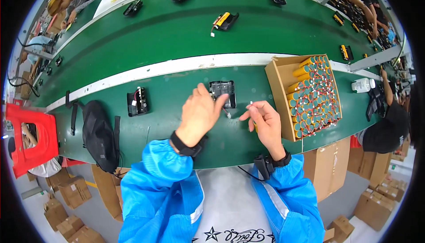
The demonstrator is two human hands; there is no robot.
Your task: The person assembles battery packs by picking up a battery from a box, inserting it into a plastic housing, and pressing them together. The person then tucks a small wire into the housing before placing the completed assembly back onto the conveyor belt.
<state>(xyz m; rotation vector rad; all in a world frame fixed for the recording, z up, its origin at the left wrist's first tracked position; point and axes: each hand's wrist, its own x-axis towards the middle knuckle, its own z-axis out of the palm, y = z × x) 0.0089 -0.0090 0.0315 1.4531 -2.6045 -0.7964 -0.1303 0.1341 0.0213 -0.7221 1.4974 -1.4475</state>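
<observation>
A black plastic housing (228,87) lies open side up on the green bench, with a short wire and white connector (228,115) at its near edge. My left hand (198,112) is over its left side, fingers stretched and thumb spread across the housing; whether the thumb presses on it I cannot tell. To the right, my right hand (267,123) is closed around a yellow battery cell (256,127), mostly hidden by the fingers. A small white tip shows at its fingertips. A second black housing (141,101) with a board and connector lies farther left.
A cardboard box (279,97) of yellow cells with red wires stands right. A black bag (99,137) and red stool (33,137) are left. Beyond the white rail (177,65), a green belt (168,35) carries housings. Other people work at the far sides; a clear bottle (363,85) stands right.
</observation>
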